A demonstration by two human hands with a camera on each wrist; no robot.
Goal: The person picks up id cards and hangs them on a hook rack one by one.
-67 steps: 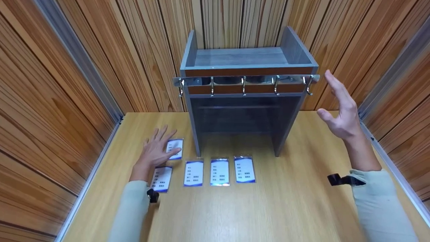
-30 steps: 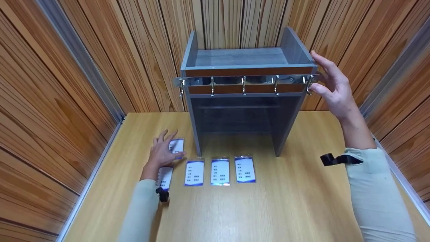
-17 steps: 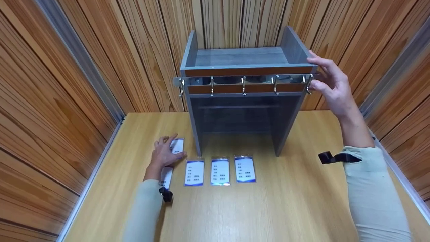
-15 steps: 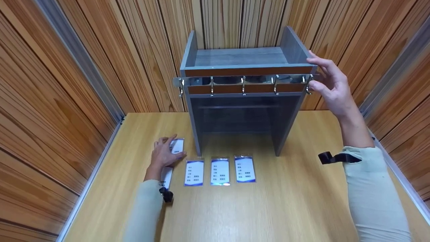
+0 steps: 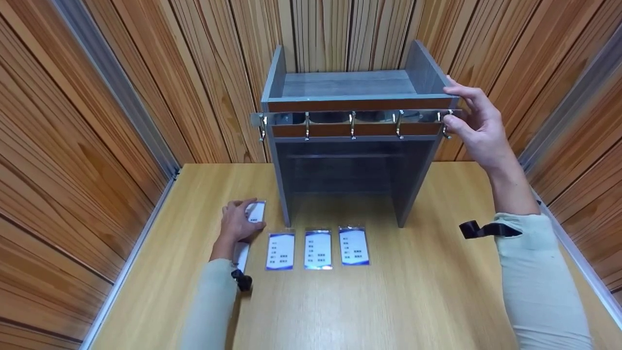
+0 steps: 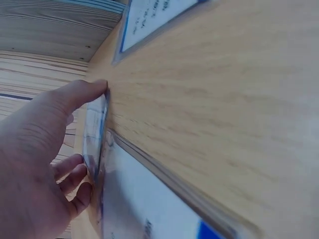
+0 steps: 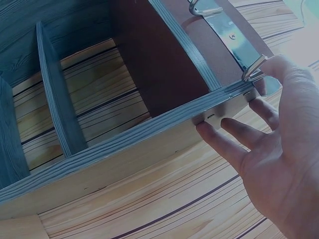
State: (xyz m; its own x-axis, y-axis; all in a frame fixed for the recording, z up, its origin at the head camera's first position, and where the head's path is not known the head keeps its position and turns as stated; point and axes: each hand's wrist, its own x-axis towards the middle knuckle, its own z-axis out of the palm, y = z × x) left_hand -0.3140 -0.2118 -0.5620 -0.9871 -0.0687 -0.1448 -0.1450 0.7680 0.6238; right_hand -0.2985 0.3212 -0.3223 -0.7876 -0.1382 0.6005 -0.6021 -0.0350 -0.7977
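In the head view, my left hand is over a name badge in a clear sleeve on the table, left of the grey shelf. The left wrist view shows the thumb at one edge of this badge and curled fingers at the opposite edge. My right hand grips the shelf's upper right front corner. Its thumb presses by the end hook of the metal hook rail, and its other fingers lie against the outer side panel.
A badge lies partly hidden under the left forearm. Three more badges, left, middle and right, lie in a row before the shelf. Wood-slat walls enclose the wooden table behind and at both sides.
My left hand has moved right and its fingers have drawn in around the far-left badge. My right hand has moved left from the air beside the shelf onto its corner and rail end.
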